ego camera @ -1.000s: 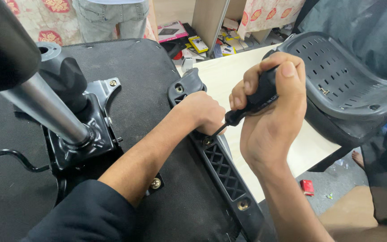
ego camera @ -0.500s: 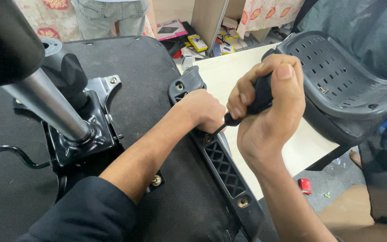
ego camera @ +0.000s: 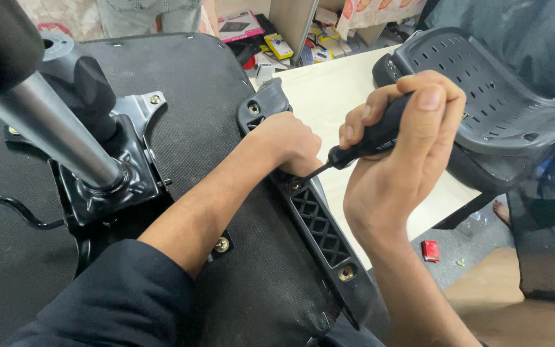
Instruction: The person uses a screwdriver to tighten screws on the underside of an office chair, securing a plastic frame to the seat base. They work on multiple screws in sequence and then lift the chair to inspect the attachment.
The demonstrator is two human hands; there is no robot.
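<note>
Gripping black-handled screwdriver [ego camera: 370, 142], right hand [ego camera: 393, 173] clenched, tip angled down onto screw [ego camera: 295, 185] at near end of armrest bracket [ego camera: 313, 215]. Left hand [ego camera: 287, 141] fisted on bracket beside screw, pinning it against upturned chair seat [ego camera: 187, 83]; contents unseen. Gas-lift column [ego camera: 52, 128] well left of bracket.

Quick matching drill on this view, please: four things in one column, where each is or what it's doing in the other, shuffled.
1 right hand
2 left hand
3 steel column
4 red item

a on the floor
b pressing on the black bracket
c gripping the screwdriver
d rising from the metal plate

Pairs: 1-c, 2-b, 3-d, 4-a
</note>
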